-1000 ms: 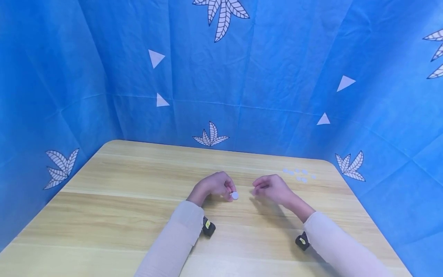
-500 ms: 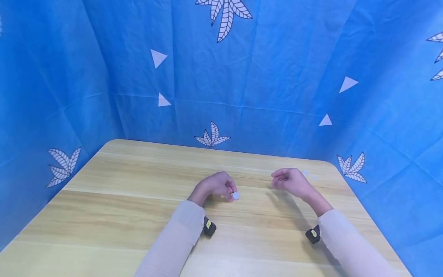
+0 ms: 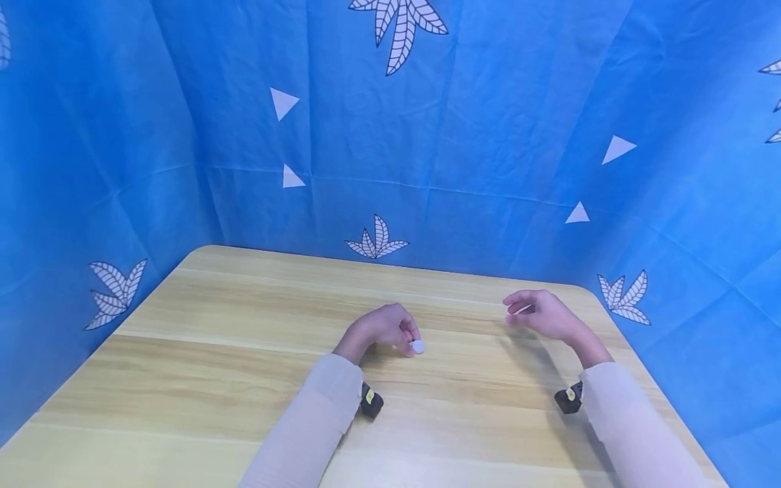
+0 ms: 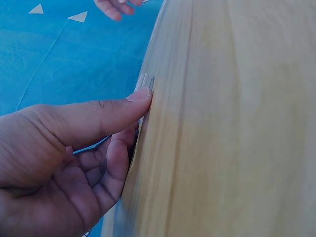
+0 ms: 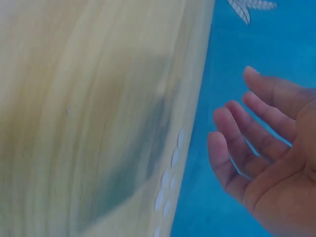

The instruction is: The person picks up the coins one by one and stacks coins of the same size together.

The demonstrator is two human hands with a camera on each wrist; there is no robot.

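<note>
My left hand (image 3: 386, 327) pinches a small flat white disc (image 3: 418, 347) between thumb and fingers, low over the middle of the table. In the left wrist view thin pale edges (image 4: 144, 80) stick out past the thumb tip; whether that is one disc or more is unclear. To the right, my right hand (image 3: 543, 315) hovers above the table with loosely bent, spread fingers and nothing in them. Several pale round discs (image 5: 175, 157) lie on the tabletop in the right wrist view, apart from that hand. In the head view the hand and arm hide them.
The wood-grain table (image 3: 244, 305) has a rounded far edge. Behind and beside it hangs a blue cloth (image 3: 366, 122) printed with white leaves and triangles. Black wrist cameras (image 3: 371, 401) sit under both pale sleeves (image 3: 634, 420).
My right hand has moved right and a little away from me, from near the left hand to over the loose discs, covering them in the head view. The left hand keeps its place and grip.
</note>
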